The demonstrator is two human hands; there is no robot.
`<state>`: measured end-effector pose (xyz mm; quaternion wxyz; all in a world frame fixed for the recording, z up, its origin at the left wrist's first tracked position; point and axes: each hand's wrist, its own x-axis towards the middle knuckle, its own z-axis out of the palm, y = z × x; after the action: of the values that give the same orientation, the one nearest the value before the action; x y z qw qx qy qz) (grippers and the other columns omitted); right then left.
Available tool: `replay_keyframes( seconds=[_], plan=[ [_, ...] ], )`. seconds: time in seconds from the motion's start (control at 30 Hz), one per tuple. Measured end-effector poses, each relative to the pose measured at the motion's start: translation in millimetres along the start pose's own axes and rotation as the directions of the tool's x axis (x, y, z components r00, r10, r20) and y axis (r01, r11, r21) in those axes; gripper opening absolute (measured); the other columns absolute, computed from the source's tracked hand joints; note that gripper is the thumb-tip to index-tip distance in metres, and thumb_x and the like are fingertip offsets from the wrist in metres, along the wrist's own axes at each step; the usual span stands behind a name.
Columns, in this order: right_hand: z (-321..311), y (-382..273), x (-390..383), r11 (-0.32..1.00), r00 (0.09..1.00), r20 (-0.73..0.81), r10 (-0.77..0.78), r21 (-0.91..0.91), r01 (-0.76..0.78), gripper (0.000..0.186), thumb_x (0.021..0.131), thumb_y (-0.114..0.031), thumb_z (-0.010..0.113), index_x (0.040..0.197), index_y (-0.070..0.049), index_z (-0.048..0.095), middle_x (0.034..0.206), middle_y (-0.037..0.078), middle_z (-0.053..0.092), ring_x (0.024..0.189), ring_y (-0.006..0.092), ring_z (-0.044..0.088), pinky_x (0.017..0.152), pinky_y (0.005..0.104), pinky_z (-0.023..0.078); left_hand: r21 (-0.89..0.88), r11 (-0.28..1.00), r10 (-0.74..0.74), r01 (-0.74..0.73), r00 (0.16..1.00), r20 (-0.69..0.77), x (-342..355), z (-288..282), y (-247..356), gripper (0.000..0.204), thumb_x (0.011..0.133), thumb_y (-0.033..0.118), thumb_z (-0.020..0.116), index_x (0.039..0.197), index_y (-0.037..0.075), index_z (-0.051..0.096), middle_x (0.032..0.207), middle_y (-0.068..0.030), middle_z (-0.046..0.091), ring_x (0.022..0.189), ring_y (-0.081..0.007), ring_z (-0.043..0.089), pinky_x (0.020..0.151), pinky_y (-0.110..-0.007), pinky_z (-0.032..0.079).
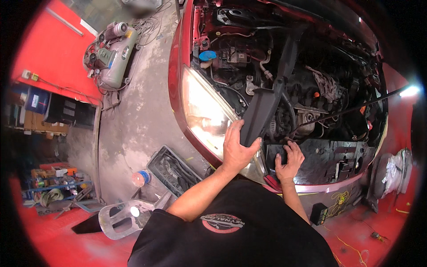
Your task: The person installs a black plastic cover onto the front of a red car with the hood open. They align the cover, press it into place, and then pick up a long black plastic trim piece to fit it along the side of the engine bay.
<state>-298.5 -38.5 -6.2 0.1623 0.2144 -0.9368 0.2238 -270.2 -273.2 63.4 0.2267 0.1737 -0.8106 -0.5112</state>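
Observation:
A long black plastic trim piece [260,111] lies slantwise over the open engine bay, its near end beside the clear headlight [207,113]. My left hand [240,149] grips that near end, fingers along the headlight side and thumb on the other edge. To its right, my right hand [290,161] is over the flat black front panel [329,155], fingers bent and apart, holding nothing that I can see. Whether its fingertips touch the panel I cannot tell.
A crumpled rag [325,84] lies on the engine, and a thin prop rod [356,107] crosses the bay. Left of the red car stand a grey bin [171,169], a plastic stool [126,218] and an air compressor [113,58]. Yellow cable [340,202] lies at the right.

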Motion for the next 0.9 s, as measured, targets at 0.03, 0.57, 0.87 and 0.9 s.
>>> replay_keyframes(
  seconds=[0.03, 0.57, 0.87, 0.9],
  plan=[
    [0, 0, 0, 1.000, 1.000, -0.004, -0.001, 0.004, 0.001, 0.047, 0.080, -0.024, 0.070, 0.124, -0.009, 0.059, 0.138, 0.011, 0.059, 0.134, 0.0369, 0.051, 0.109, 0.0513, 0.033, 0.002, 1.000, 0.002, -0.002, 1.000, 0.021, 0, 1, -1, 0.071, 0.075, 0.018, 0.085, 0.132, -0.008, 0.053, 0.131, -0.0269, 0.059, 0.124, -0.0427, 0.056, 0.107, -0.047, 0.045],
    [0, 2, 2, 0.998, 0.999, -0.020, 0.047, 0.048, -0.046, 0.041, 0.079, -0.019, 0.069, 0.118, -0.008, 0.062, 0.137, 0.010, 0.062, 0.133, 0.0355, 0.053, 0.108, 0.0505, 0.034, -0.016, 0.998, -0.060, 0.062, 0.992, 0.107, 24, 15, -7, 0.073, 0.075, 0.015, 0.087, 0.137, -0.006, 0.055, 0.128, -0.0228, 0.066, 0.118, -0.0310, 0.065, 0.101, -0.038, 0.051],
    [2, -1, 2, 0.998, 0.998, 0.000, 0.067, -0.003, -0.067, 0.035, 0.085, -0.023, 0.065, 0.116, -0.007, 0.062, 0.138, 0.010, 0.062, 0.134, 0.0356, 0.052, 0.109, 0.0496, 0.033, -0.234, 0.953, -0.128, 0.191, 0.957, 0.261, 27, 3, -7, 0.071, 0.080, 0.011, 0.084, 0.140, -0.009, 0.051, 0.128, -0.0193, 0.064, 0.118, -0.0219, 0.063, 0.103, -0.034, 0.050],
    [2, -2, 1, 0.995, 0.995, 0.016, 0.102, -0.005, -0.102, 0.035, 0.086, -0.024, 0.065, 0.116, -0.007, 0.062, 0.138, 0.010, 0.062, 0.135, 0.0357, 0.052, 0.109, 0.0493, 0.033, -0.278, 0.932, -0.148, 0.233, 0.944, 0.294, 24, 1, -7, 0.071, 0.081, 0.011, 0.084, 0.140, -0.010, 0.050, 0.129, -0.0189, 0.064, 0.119, -0.0214, 0.063, 0.103, -0.034, 0.049]
  ],
)
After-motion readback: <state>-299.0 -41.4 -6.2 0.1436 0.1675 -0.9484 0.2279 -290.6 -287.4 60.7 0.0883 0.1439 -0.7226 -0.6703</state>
